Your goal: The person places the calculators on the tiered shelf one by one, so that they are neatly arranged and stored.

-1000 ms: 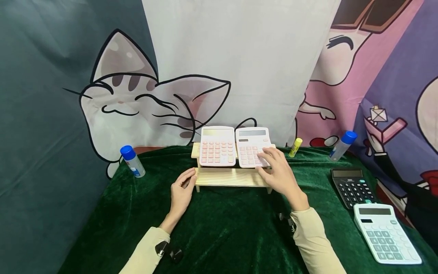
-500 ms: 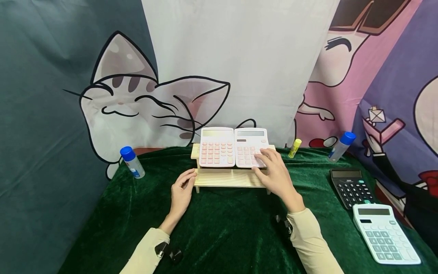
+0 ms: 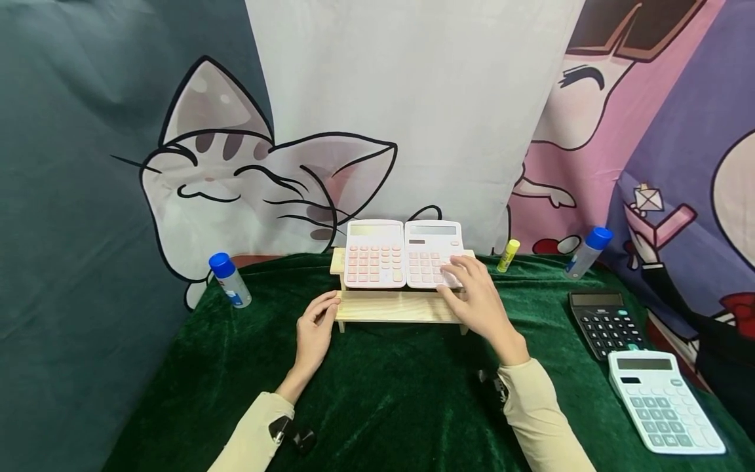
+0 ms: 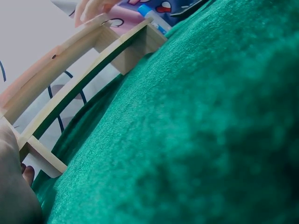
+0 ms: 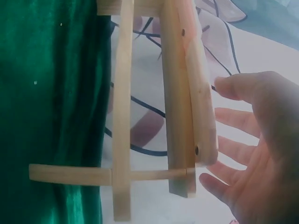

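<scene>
A two-tier wooden stand (image 3: 395, 307) holds two white calculators with pink keys on its upper shelf. The left calculator (image 3: 375, 254) and the right calculator (image 3: 430, 248) lean side by side, edges close together. My left hand (image 3: 313, 331) grips the left end of the lower shelf; the left wrist view shows a fingertip under the board by the leg (image 4: 46, 158). My right hand (image 3: 480, 305) rests at the right calculator's lower right corner. In the right wrist view its thumb and fingers are spread loosely along the calculator's edge (image 5: 203, 107).
A blue-capped bottle (image 3: 230, 280) stands left of the stand. Behind on the right are a yellow glue stick (image 3: 508, 255) and another blue-capped bottle (image 3: 590, 252). A black calculator (image 3: 607, 321) and a white-green calculator (image 3: 666, 403) lie on the green cloth (image 3: 377, 400) at the right.
The right hand has shifted slightly left, and the right calculator has slid left and straightened against its neighbour. The left hand has stayed at the stand's end.
</scene>
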The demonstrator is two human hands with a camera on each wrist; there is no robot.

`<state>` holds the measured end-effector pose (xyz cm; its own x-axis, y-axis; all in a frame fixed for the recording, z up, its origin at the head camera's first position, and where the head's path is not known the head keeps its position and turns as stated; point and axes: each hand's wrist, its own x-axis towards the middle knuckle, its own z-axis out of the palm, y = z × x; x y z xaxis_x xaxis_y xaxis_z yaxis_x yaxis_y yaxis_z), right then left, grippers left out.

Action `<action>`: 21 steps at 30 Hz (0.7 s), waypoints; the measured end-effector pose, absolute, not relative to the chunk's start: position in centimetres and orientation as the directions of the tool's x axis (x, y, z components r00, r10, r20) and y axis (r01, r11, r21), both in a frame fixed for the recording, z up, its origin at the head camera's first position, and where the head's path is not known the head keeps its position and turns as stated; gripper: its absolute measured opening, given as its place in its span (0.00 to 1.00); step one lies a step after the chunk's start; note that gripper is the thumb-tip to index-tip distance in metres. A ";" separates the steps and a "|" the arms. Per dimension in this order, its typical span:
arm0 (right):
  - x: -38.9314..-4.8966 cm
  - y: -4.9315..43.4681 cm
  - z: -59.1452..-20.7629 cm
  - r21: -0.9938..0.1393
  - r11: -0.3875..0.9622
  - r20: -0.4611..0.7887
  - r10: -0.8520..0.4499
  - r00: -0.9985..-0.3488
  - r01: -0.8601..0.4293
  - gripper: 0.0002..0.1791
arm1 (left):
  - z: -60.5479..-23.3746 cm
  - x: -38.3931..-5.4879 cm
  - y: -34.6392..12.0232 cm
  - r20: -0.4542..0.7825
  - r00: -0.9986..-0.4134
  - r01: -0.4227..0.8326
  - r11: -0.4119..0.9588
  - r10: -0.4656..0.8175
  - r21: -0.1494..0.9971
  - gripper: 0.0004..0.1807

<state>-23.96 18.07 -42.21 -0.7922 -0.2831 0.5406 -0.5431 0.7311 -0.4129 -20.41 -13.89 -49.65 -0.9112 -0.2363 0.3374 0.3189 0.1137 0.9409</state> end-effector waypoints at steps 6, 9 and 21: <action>-23.3 20.5 -42.3 -0.438 0.716 0.567 -0.249 -0.785 -0.544 0.21 | -51.5 -21.2 -14.1 0.349 -0.903 0.335 0.098 -0.251 0.937 0.10; -22.7 22.6 -42.6 -0.442 0.738 0.549 -0.226 -0.804 -0.509 0.21 | -51.7 -21.2 -14.1 0.356 -0.897 0.343 0.098 -0.262 0.934 0.10; -18.5 32.0 -44.5 -0.445 0.824 0.481 -0.109 -0.870 -0.350 0.26 | -49.3 -20.2 -13.6 0.363 -0.894 0.338 0.136 -0.262 0.931 0.09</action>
